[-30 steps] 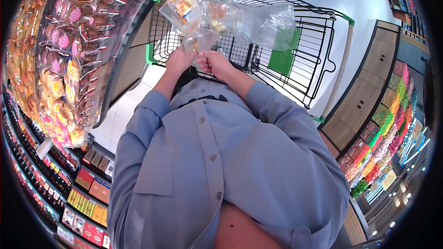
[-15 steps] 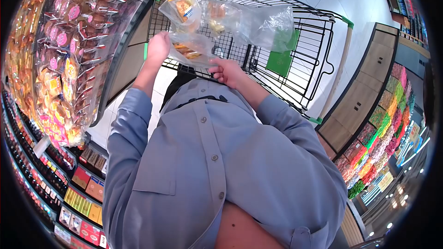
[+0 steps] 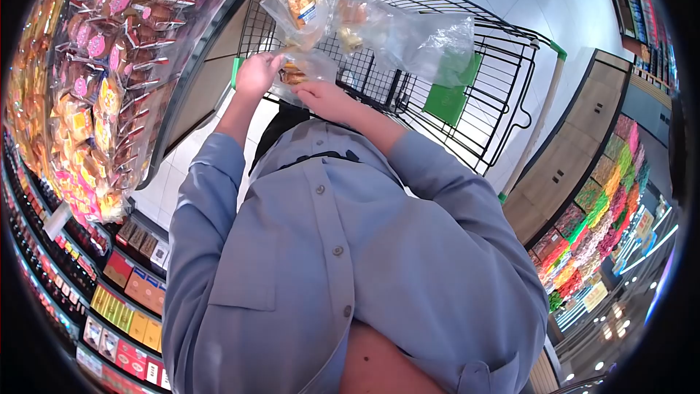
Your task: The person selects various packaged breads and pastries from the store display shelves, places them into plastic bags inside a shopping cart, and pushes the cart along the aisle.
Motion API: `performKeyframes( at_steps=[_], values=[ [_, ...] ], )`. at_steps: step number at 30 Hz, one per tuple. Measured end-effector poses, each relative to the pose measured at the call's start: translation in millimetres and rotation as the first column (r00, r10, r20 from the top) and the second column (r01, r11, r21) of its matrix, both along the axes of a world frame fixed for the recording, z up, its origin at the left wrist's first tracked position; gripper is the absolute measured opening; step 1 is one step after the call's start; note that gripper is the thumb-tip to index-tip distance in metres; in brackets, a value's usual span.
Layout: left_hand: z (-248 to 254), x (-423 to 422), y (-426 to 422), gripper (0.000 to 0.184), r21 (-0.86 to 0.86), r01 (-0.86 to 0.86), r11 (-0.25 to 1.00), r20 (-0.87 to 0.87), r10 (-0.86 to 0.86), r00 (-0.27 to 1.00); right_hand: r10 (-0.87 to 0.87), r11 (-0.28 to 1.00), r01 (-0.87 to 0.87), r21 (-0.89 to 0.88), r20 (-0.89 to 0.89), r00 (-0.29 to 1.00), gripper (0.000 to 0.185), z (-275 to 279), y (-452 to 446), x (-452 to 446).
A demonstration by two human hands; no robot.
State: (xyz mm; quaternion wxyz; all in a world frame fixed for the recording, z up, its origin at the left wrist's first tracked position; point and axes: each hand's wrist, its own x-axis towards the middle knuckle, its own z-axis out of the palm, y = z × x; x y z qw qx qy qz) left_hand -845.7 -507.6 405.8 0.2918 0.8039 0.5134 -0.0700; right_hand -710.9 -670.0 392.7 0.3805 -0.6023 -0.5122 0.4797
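Observation:
At the near left corner of the shopping cart [image 3: 379,98], my left hand [image 3: 258,76] pinches the side of a clear plastic bag [image 3: 313,66]. Browned food, perhaps bread or pastry, shows inside it. My right hand [image 3: 321,98], fingers curled, is closed on the bag's near right part. Beyond them, another clear bag [image 3: 301,6] with an orange-topped food item and a white-and-blue label lies in the cart. Beside it rests a long crumpled clear bag [image 3: 408,36] with food at its left end.
A green panel [image 3: 452,91] hangs on the cart's right side near the handle [image 3: 536,120]. Shelves of packaged bread and cakes [image 3: 95,80] rise close on my left, boxed goods [image 3: 127,314] below. Wooden cabinets [image 3: 576,153] and colourful sweets [image 3: 598,204] stand to the right.
My right hand has moved left along the plastic bag, closer to my left hand. The bag is now more gathered between them. The view has shifted slightly.

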Motion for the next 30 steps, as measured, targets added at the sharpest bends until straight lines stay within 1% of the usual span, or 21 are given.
performKeyframes(
  at_steps=[1,3,4,8,10,11,13,14,17,19,20,21,22,23,24,25,26,27,28,29,30],
  values=[
    [3.2,-0.1,0.7,0.041,-0.042,-0.026,0.999,0.017,0.026,1.000,0.007,1.000,-0.007,-0.004,-0.004,1.000,0.029,-24.0,11.0,-6.1],
    [1.1,-5.3,2.9,0.038,-0.055,-0.035,0.998,0.024,0.037,0.999,0.011,0.991,0.032,-0.127,0.322,0.947,0.029,-70.4,30.3,-17.6],
    [5.4,-6.1,3.6,0.036,-0.066,-0.049,0.997,0.008,0.050,0.999,0.004,0.933,0.154,-0.325,0.437,0.900,0.029,-31.4,37.8,-14.9],
    [8.8,-14.7,7.8,0.032,-0.102,-0.058,0.993,-0.028,0.055,0.998,0.076,0.932,0.107,-0.347,0.473,0.878,0.031,-60.5,58.6,-3.2],
    [0.0,-21.2,11.7,0.026,-0.080,-0.011,0.997,0.019,0.012,1.000,0.175,0.942,0.028,-0.335,0.558,0.811,0.033,-48.2,72.5,4.9],
    [-4.8,-24.9,12.7,0.026,-0.084,-0.020,0.996,0.017,0.021,1.000,0.184,0.940,0.019,-0.340,0.555,0.811,0.033,-64.7,76.7,7.4],
    [-2.9,-25.7,15.1,0.024,-0.093,-0.018,0.995,0.166,0.033,0.986,0.300,0.909,-0.031,-0.416,0.600,0.742,0.033,-119.3,79.2,7.6],
    [0.6,-25.3,16.7,0.023,-0.077,-0.002,0.997,0.164,0.014,0.986,0.306,0.908,-0.038,-0.417,0.599,0.740,0.033,-125.8,77.8,5.4],
    [-12.7,-31.9,23.7,0.023,0.007,0.016,1.000,0.211,-0.018,0.977,0.260,0.919,-0.002,-0.394,0.603,0.754,0.031,-116.4,76.0,6.4],
    [-1.8,-27.7,27.0,0.024,-0.033,-0.010,0.999,0.174,0.016,0.985,0.014,0.981,0.099,-0.168,0.565,0.825,0.027,-55.8,69.5,6.4],
    [2.5,-25.3,28.0,0.025,-0.073,-0.035,0.997,0.131,0.045,0.990,0.015,0.981,0.097,-0.167,0.568,0.823,0.027,-34.7,66.9,9.5],
    [-1.3,-25.0,27.2,0.025,-0.074,-0.037,0.997,0.134,0.046,0.990,0.020,0.967,0.113,-0.230,0.510,0.860,0.019,-15.8,63.3,13.6],
    [-6.9,-24.5,25.5,0.032,-0.028,-0.063,0.998,0.293,0.068,0.954,0.020,0.948,0.126,-0.293,0.449,0.894,0.016,0.4,58.5,18.3],
    [-12.7,-23.6,23.6,0.038,0.012,-0.096,0.995,0.445,0.080,0.892,0.021,0.947,0.127,-0.294,0.451,0.892,0.016,15.4,51.9,23.4],
    [-7.9,-21.9,20.8,0.038,0.009,-0.096,0.995,0.447,0.082,0.891,-0.072,0.939,0.178,-0.295,0.337,0.939,0.017,28.7,43.8,29.2],
    [2.4,-21.1,17.0,0.042,-0.060,-0.080,0.995,0.528,0.100,0.843,-0.167,0.926,0.228,-0.302,0.216,0.962,0.019,35.6,36.8,36.9],
    [12.9,-20.1,12.6,0.046,-0.126,-0.057,0.990,0.602,0.122,0.789,-0.218,0.945,0.220,-0.241,0.035,0.975,0.017,26.6,25.5,45.8],
    [19.8,-20.2,7.4,0.046,-0.126,-0.054,0.991,0.605,0.119,0.787,-0.221,0.945,0.223,-0.240,0.038,0.975,0.017,31.3,22.1,48.8],
    [26.9,-21.8,1.6,0.045,-0.402,0.007,0.916,0.644,0.278,0.713,-0.335,0.928,0.249,-0.278,-0.326,0.884,0.014,40.5,18.9,50.1],
    [34.8,-24.3,-4.6,0.043,-0.637,0.096,0.765,0.625,0.441,0.644,-0.410,0.911,0.257,-0.323,-0.637,0.653,0.013,51.5,16.3,51.2],
    [51.5,-24.8,-9.8,0.039,-0.710,0.187,0.679,0.625,0.486,0.611,-0.363,0.929,0.182,-0.323,-0.690,0.626,0.015,68.9,15.6,55.9]
  ],
)
